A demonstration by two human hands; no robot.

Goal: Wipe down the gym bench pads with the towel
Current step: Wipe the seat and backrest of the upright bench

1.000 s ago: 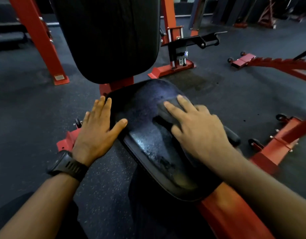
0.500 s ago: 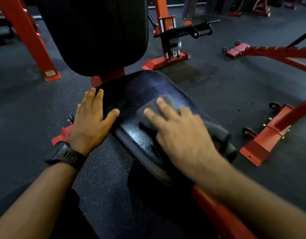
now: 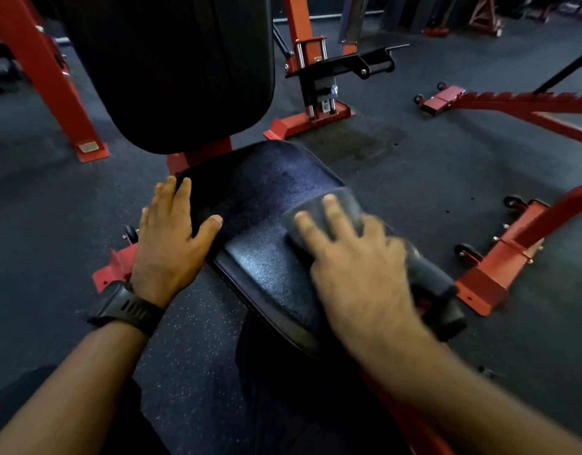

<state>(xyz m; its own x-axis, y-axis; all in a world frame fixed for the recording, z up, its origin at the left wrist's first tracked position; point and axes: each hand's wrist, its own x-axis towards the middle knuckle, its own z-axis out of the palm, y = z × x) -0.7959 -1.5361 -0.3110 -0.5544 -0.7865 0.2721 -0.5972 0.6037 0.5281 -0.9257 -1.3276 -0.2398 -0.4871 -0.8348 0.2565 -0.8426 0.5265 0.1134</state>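
A black seat pad [image 3: 260, 257] of a red-framed gym bench lies in the middle of the head view, its surface shiny. Behind it rises the black back pad [image 3: 178, 67], upright. My right hand [image 3: 355, 267] presses flat on a grey towel [image 3: 319, 208] on the right half of the seat pad; only the towel's far edge shows past the fingers. My left hand [image 3: 171, 241], with a black watch on the wrist, rests flat on the seat pad's left edge, fingers apart, thumb on the pad. The right hand is blurred.
Red bench frame parts [image 3: 119, 267] stick out below the left hand. Another red frame with wheels [image 3: 499, 267] stands on the floor to the right. A red rack upright [image 3: 53, 83] is at the back left, a machine base [image 3: 315, 119] behind the seat. The floor is dark rubber.
My right hand with the towel slid left across the seat pad and is now back on the right half. My left hand kept its place on the left edge.
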